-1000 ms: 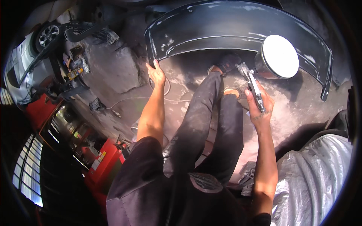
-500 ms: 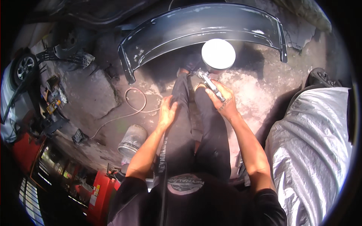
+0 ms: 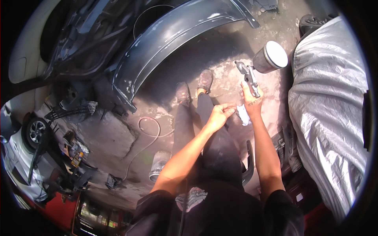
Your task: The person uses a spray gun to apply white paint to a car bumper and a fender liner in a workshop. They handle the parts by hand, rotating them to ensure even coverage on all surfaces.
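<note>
Silver sheeting (image 3: pixel 330 78) borders patchy floor (image 3: pixel 225 74) beneath spray gun (image 3: pixel 252 75).

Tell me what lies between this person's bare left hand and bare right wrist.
In the head view, a crumpled white scrap, paper or cloth, shows between the left hand and the right wrist; whether either touches it is unclear.

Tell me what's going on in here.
A person is holding a spray gun with a white-topped cup in the right hand. The left hand is out in front of the legs, with nothing visibly held in it. A curved dark panel with pale patches is ahead and to the left, apart from both hands. A thin hose loops across the floor.
</note>
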The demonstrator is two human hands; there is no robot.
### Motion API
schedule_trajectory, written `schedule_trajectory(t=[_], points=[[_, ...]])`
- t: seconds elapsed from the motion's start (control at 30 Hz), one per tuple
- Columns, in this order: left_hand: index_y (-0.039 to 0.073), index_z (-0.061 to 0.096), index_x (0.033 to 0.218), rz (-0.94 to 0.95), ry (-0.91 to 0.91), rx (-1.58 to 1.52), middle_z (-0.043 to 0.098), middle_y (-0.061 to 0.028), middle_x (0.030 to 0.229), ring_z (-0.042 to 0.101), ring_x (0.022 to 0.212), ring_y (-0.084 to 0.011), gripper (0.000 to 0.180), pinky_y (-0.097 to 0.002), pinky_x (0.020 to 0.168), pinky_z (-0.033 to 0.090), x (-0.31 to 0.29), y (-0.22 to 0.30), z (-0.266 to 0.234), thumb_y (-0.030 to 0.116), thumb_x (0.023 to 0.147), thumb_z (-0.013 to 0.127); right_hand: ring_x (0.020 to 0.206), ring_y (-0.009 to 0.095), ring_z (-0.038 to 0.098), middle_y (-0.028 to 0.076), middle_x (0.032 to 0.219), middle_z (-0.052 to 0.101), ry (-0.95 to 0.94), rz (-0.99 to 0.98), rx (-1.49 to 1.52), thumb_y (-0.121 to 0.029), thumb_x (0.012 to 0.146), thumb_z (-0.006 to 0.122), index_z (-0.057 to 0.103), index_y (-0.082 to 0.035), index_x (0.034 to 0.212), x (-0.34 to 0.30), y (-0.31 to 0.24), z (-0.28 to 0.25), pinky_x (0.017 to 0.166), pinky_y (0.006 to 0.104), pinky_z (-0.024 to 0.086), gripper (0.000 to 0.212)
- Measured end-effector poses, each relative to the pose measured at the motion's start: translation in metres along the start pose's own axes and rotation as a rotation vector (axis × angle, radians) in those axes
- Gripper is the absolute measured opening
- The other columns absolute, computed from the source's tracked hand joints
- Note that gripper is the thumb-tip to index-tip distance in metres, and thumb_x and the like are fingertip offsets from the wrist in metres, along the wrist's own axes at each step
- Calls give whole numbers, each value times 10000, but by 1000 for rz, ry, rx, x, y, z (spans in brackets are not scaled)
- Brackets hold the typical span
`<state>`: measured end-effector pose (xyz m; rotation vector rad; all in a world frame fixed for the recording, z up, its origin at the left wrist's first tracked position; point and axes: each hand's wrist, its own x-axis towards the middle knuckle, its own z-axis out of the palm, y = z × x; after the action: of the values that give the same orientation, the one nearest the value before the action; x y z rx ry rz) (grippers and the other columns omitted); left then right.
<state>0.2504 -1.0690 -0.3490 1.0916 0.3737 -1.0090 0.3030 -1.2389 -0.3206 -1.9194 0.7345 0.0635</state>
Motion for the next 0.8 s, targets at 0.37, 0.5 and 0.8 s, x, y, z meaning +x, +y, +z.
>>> schedule_trajectory(t=[0.37,0.5,0.8], points=[[59,710,1265,-91,-111,-349,769,-59,1156,721,1020,-151,262,-338,871,584,-8,-37,-24,100,1006,708,793,129,681,130,894,757,-284,17,40,-144,949,759,718,4,1209,-34,-26,27,727,329,553,302],[53,703,1274,-167,-204,-361,760,-60,1178,714,1054,-160,275,-361,902,576,15,-31,-12,114,1006,709,771,210,725,151,844,757,-199,82,66,-219,933,777,726,-10,1188,-22,-20,11,718,362,555,333],[30,735,1132,-265,-336,-302,771,-60,1062,735,933,-162,154,-326,811,608,80,3,-1,33,986,688,684,99,586,48,747,663,188,67,93,-135,976,744,725,-26,1177,0,-9,-4,637,321,501,230]])
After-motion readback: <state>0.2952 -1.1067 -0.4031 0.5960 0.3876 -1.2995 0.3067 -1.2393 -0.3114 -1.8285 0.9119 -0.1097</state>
